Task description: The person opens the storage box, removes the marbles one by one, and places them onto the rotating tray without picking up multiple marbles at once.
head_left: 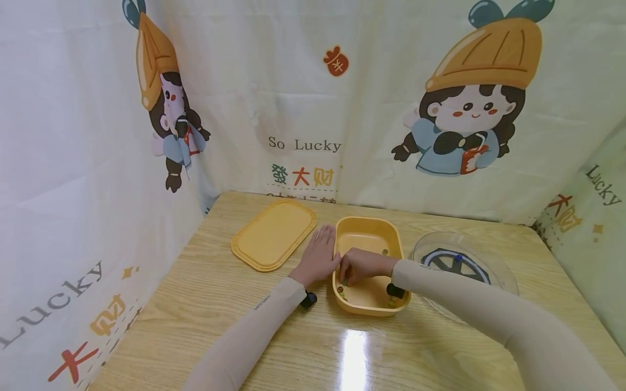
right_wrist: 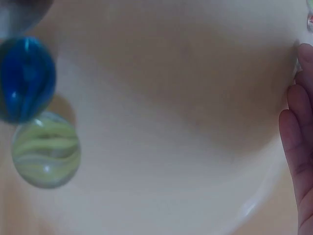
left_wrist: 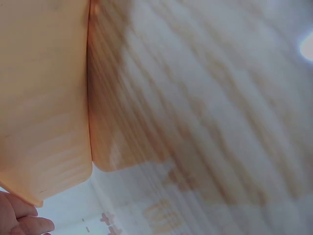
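Observation:
My right hand (head_left: 362,264) reaches down inside a yellow plastic bin (head_left: 369,221), its fingers bent at the left inner wall. A greenish marble (head_left: 345,282) shows right at its fingertips; I cannot tell whether they grip it. More marbles lie on the bin floor, among them a brown one (head_left: 340,289) in the near left corner. Up close in the right wrist view are a blue marble (right_wrist: 27,78) and a yellow-green swirled marble (right_wrist: 46,151). My left hand (head_left: 319,257) lies along the bin's outer left side, fingers straight, thumb at the rim.
A flat yellow lid (head_left: 274,234) lies on the wooden table (head_left: 195,304) to the left of the bin. To the right stands a clear round dish (head_left: 506,274) over a black wheel-like shape, with a blue marble (head_left: 459,258) in it. A printed curtain (head_left: 293,103) closes off the back.

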Demonstrator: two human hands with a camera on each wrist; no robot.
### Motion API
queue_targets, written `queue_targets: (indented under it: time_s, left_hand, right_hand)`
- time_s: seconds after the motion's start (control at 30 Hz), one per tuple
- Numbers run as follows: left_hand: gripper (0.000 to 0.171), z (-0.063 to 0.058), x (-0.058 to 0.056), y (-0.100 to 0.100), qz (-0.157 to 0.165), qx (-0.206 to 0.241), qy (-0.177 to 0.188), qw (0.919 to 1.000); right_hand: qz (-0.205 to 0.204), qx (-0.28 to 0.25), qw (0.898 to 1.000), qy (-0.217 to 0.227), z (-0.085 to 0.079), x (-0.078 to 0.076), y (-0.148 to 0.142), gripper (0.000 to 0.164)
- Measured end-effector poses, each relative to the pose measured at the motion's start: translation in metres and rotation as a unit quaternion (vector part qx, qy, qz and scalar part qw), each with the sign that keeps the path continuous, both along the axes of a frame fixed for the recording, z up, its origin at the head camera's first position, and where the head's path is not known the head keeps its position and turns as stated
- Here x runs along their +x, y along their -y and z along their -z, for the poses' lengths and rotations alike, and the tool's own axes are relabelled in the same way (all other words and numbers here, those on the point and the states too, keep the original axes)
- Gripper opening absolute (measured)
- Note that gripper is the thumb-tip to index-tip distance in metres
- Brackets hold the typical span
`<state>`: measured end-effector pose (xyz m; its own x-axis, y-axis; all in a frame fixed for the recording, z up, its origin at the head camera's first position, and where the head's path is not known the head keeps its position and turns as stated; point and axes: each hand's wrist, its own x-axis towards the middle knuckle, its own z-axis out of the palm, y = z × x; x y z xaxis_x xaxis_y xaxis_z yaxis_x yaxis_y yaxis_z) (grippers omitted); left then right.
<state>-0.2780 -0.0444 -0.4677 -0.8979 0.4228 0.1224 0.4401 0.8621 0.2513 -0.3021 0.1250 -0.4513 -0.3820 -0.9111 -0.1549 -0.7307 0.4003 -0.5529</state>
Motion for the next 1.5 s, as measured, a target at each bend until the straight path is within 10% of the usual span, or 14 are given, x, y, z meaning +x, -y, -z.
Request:
queue_targets:
  time_s: [0.27, 1.5]
  left_hand:
    - [0.064, 0.001, 0.0, 0.0, -0.002, -0.003, 0.003, 1.0]
    - [0.065, -0.001, 0.003, -0.003, -0.008, -0.024, -0.009, 0.9996]
  right_hand:
    - [-0.041, -0.047, 0.998, -0.03, 0.016, -0.013, -0.008, 0.013]
    - [0.164, -0.085, 0.975, -0.125, -0.093, 0.011, -0.073, 0.009]
